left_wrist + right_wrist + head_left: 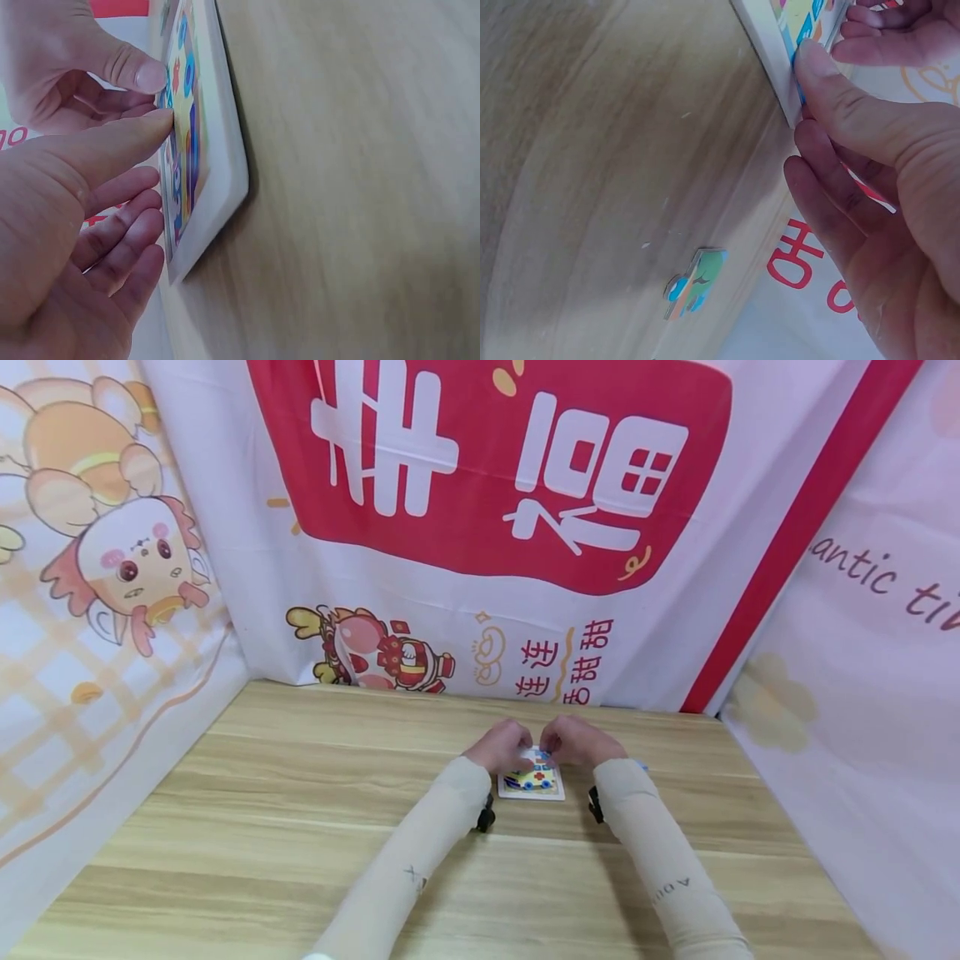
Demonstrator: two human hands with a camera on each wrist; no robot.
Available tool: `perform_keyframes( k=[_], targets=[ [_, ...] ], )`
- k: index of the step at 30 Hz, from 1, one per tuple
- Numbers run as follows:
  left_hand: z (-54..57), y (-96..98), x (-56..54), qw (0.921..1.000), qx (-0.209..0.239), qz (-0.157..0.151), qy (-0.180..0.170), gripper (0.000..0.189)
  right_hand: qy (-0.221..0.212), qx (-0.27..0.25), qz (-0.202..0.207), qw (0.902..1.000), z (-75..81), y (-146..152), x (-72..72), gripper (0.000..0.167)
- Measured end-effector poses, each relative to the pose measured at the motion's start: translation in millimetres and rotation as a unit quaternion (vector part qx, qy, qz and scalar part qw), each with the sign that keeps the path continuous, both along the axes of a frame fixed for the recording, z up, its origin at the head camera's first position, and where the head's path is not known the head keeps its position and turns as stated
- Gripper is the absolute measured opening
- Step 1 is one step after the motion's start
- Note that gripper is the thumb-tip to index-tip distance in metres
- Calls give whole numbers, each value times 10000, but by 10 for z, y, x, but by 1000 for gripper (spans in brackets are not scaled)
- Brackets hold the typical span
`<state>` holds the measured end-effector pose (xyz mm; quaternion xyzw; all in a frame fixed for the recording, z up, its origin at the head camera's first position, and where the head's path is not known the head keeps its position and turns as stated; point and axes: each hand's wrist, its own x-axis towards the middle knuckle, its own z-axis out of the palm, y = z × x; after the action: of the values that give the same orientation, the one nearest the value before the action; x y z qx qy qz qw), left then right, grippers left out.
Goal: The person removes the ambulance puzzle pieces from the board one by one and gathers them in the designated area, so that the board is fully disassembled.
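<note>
A small jigsaw puzzle in a pale square tray (531, 793) lies on the table, with a yellow vehicle with blue wheels and a red cross on it. My left hand (501, 746) is at its left side; in the left wrist view the thumb (154, 124) touches the picture while the other fingers hang loosely past the edge. At the far right corner my right hand (581, 742) pinches a blue-edged puzzle piece (804, 34) between thumb and index finger, close over the tray. The fingers partly hide the picture's upper part.
A loose puzzle piece (701, 281), green, blue and orange, lies on the wooden table (300, 827) to the right of the tray, mostly behind the right sleeve in the head view. Printed cloth (420, 560) hangs behind the table and at both sides.
</note>
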<state>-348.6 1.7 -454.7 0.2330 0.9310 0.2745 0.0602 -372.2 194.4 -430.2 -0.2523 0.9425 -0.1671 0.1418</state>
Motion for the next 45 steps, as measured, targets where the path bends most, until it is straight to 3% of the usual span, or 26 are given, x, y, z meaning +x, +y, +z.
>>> perform_keyframes(
  k=[7, 21, 36, 45],
  targets=[
    [-56, 79, -25, 9996, 189, 30, 191, 34, 108, -209, 212, 9995, -39, 4, -15, 18],
    [-6, 130, 11, 9988, 295, 343, -184, 34, 112, -172, 71, 9998, -24, 36, 7, 16],
    [-52, 126, -48, 9991, 277, 304, -92, 38, 721, -806, 511, 9928, 141, 185, 99, 2],
    [-33, 115, -9, 9989, 305, 324, -124, 42, 577, -519, -16, 9970, 271, 495, 168, 8]
  ],
)
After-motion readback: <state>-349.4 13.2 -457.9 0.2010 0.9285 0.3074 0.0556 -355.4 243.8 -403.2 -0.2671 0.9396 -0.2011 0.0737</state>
